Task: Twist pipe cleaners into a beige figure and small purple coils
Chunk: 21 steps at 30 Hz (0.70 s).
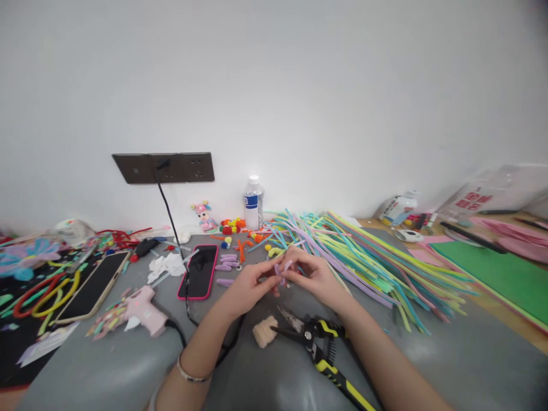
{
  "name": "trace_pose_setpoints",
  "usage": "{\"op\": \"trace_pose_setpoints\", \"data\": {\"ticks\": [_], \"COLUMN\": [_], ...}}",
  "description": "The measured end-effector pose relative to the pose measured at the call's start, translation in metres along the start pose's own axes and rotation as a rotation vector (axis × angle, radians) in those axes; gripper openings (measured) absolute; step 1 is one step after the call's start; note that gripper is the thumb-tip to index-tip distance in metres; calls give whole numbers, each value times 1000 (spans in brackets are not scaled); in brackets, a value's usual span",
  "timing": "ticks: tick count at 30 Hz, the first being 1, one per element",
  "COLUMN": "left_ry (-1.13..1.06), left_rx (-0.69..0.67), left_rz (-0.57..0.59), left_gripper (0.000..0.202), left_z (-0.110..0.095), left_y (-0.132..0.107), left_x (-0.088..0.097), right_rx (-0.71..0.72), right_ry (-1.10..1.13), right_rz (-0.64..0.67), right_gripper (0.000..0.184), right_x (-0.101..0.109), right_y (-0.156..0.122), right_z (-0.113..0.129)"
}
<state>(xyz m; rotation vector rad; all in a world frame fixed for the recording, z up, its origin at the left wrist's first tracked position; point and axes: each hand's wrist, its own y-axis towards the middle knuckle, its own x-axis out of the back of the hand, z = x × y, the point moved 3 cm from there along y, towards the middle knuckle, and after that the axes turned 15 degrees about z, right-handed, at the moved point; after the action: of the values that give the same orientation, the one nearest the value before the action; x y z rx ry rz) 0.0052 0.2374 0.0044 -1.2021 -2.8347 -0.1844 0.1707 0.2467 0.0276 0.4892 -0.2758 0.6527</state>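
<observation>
Both hands meet over the middle of the grey mat. My left hand [252, 286] and my right hand [314, 275] pinch a short purple pipe cleaner [281, 270] between the fingertips; it looks bent, and part of it is hidden by the fingers. Left of my left hand lie several folded purple pipe cleaner pieces [229, 260]. Below the hands are black-and-yellow pruning shears [314, 337], blades apart, their tip touching a beige bundle [265, 331]. A large spread of coloured pipe cleaners [363, 257] lies behind and beside my right hand.
A pink glue gun [145, 311] with a black cord lies left, near a pink-cased phone [199, 272] and another phone [94, 287]. A water bottle [253, 202] stands by the wall below the outlet's right. Green sheets [492, 274] lie far right.
</observation>
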Motion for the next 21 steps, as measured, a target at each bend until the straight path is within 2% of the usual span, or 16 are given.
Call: {"op": "trace_pose_setpoints", "data": {"ticks": [3,7,11,15,18,21], "left_ry": [16,8,-178,-388,-403,-286], "left_rx": [-10,11,67,111,101,47], "left_rz": [37,84,184,251,183,-18], "left_gripper": [34,38,42,41,38,35], "left_z": [-6,-11,-10,-7,-6,-6], "left_y": [-1,-1,-3,-4,-3,0], "left_x": [-2,-4,-7,-10,-8,-2], "right_rx": [-14,-5,25,44,-1,-94], "right_ry": [15,15,32,55,74,104], "right_rz": [-37,-77,-88,-40,-57,-122], "right_gripper": [23,22,23,22,25,28], "right_x": [3,6,7,5,6,8], "right_y": [0,-3,-3,-1,-1,-2], "right_z": [-3,-9,-8,-3,-4,-9]}}
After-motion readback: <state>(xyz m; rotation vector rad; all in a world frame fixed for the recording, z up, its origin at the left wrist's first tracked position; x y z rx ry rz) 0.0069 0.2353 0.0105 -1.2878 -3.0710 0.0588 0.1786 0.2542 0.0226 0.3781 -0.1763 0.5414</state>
